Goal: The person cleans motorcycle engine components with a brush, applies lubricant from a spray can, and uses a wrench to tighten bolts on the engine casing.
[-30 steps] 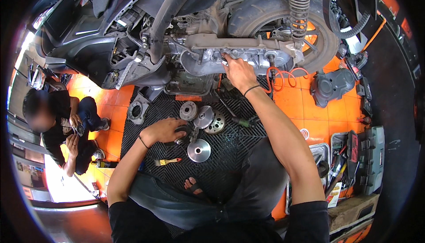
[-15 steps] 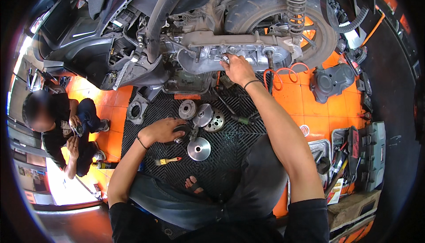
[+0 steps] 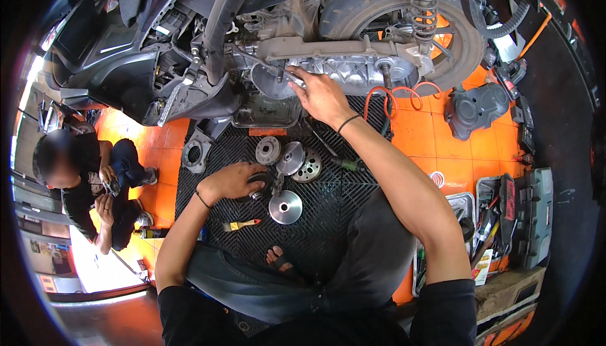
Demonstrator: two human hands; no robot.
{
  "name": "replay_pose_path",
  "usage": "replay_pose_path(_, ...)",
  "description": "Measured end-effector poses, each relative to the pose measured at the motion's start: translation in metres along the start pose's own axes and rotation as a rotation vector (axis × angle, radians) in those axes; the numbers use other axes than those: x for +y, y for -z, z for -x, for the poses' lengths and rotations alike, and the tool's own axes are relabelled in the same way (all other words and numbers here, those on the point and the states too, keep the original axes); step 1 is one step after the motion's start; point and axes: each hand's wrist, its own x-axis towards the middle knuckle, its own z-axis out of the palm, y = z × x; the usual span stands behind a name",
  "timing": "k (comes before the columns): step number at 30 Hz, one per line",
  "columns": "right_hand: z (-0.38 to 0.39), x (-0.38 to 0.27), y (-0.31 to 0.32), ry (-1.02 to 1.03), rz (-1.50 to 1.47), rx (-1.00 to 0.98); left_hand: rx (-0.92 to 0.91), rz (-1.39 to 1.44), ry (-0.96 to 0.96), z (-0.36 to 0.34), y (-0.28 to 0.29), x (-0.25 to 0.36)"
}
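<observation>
My left hand [image 3: 235, 181] is closed over a dark round part [image 3: 258, 181] low on the black mat. My right hand [image 3: 320, 97] reaches up to the open metal engine case [image 3: 341, 71] of a scooter, at its left portion beside a shaft. Its thumb and fingers are bent together around something small and silvery that I cannot make out. Between my hands and my legs lie a shiny metal pulley disc [image 3: 285, 207], another disc [image 3: 291, 158], a perforated round bell [image 3: 308, 167] and a grey round part [image 3: 267, 150]. A paintbrush [image 3: 242, 225] lies near my left forearm.
The scooter's rear wheel [image 3: 404, 37] and shock spring [image 3: 424, 5] stand at the back. A red coiled hose [image 3: 413, 97] hangs at the case's right. A removed cover [image 3: 475, 111] and tool trays [image 3: 495, 220] are at right. Another person [image 3: 88, 182] crouches at left, hands on a small part.
My right hand has moved left along the engine case, toward the shaft at its left portion. My left hand stays on the dark round part. The whole view has shifted slightly.
</observation>
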Motion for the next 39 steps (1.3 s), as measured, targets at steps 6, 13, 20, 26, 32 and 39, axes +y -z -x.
replay_pose_path(6, -0.005, -0.007, -0.009, 0.045, 0.008, -0.056, 0.038, 0.045, -0.06, 0.001, 0.0, -0.002)
replay_pose_path(13, -0.002, -0.008, -0.017, -0.021, 0.126, -0.113, 0.016, 0.016, -0.011, 0.005, 0.002, -0.002)
replay_pose_path(20, -0.009, -0.019, -0.025, 0.028, 0.102, -0.154, 0.118, 0.018, -0.059, 0.008, -0.009, -0.011)
replay_pose_path(26, -0.012, -0.016, -0.023, 0.026, 0.113, -0.246, 0.131, 0.034, -0.052, 0.015, -0.007, -0.008)
replay_pose_path(32, -0.009, -0.015, -0.026, 0.099, 0.242, -0.173, 0.072, 0.071, -0.008, 0.02, 0.004, 0.0)
replay_pose_path(39, -0.013, -0.022, -0.038, 0.006, 0.293, -0.23, 0.121, 0.095, -0.037, 0.022, 0.0, -0.003)
